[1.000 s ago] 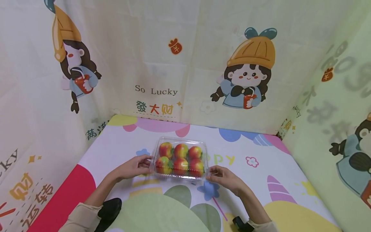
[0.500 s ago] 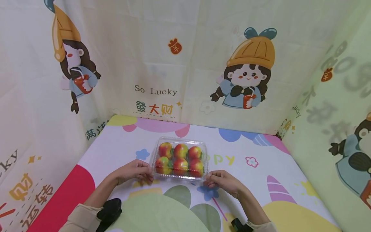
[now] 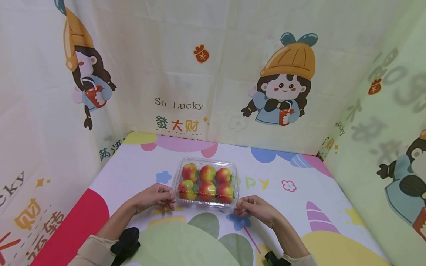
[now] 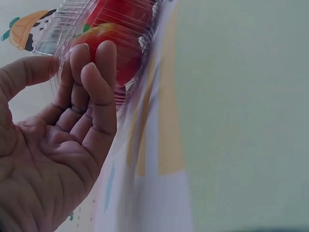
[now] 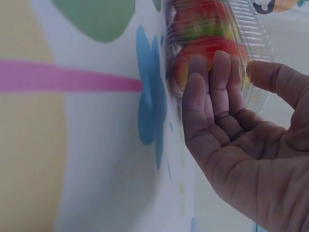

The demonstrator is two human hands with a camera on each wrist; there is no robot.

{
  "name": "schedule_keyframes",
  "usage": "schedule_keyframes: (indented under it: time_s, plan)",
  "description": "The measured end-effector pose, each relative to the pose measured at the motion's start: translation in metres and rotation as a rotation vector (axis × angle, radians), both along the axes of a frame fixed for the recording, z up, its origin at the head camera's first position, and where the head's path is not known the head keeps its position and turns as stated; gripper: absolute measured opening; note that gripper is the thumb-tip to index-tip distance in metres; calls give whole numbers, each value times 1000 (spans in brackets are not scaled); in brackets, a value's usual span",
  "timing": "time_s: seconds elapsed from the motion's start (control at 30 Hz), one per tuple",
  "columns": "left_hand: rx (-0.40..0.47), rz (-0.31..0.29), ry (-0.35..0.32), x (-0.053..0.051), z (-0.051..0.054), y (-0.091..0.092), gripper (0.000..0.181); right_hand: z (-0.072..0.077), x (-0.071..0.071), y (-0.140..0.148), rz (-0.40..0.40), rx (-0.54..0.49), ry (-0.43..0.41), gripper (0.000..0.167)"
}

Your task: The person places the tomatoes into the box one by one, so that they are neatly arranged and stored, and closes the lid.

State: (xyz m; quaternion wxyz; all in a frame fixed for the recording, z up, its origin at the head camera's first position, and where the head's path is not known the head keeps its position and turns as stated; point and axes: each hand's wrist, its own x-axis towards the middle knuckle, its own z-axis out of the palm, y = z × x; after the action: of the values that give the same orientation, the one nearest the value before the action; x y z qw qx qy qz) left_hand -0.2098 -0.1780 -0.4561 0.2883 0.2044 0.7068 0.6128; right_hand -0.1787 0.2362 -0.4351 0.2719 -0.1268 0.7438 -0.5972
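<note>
A clear plastic clamshell box (image 3: 205, 203) lies on the patterned tabletop in the head view, holding several red-and-yellow fruits (image 3: 207, 191) that look like apples or small mangoes. At its near left corner, my left hand (image 3: 154, 197) pinches the rim between thumb and index finger; the other fingers curl loosely below. My right hand (image 3: 256, 207) pinches the near right corner in the same way. Both wrist views show the ribbed box edge, with the left thumb (image 4: 34, 72) and the right thumb (image 5: 273, 77) against it. The lid looks closed.
A printed cloth (image 3: 226, 74) hangs behind the table and along both sides. The table cover (image 3: 276, 221) carries printed flowers, letters and coloured shapes. Dark wrist devices (image 3: 126, 242) sit near both sleeves.
Both hands have shifted slightly toward the person, from the box's sides to its near corners, and their fingers have closed in on the rim. The box has stayed in place.
</note>
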Motion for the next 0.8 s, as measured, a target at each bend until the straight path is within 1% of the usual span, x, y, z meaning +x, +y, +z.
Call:
schedule_keyframes:
  time_s: [0.23,0.4,0.53,0.67,0.8]
  plan:
    - [8,17,27,1,-1,1,34,0,0,1,6,16,0,23]
    - [11,14,32,1,2,2,35,1,1,1,15,18,5,22]
    - [12,7,23,1,3,2,31,1,1,0,8,17,0,21]
    - [16,9,2,1,2,2,32,1,1,0,-5,20,-9,23]
    - [25,11,-22,2,3,2,35,3,1,1,-4,37,4,29]
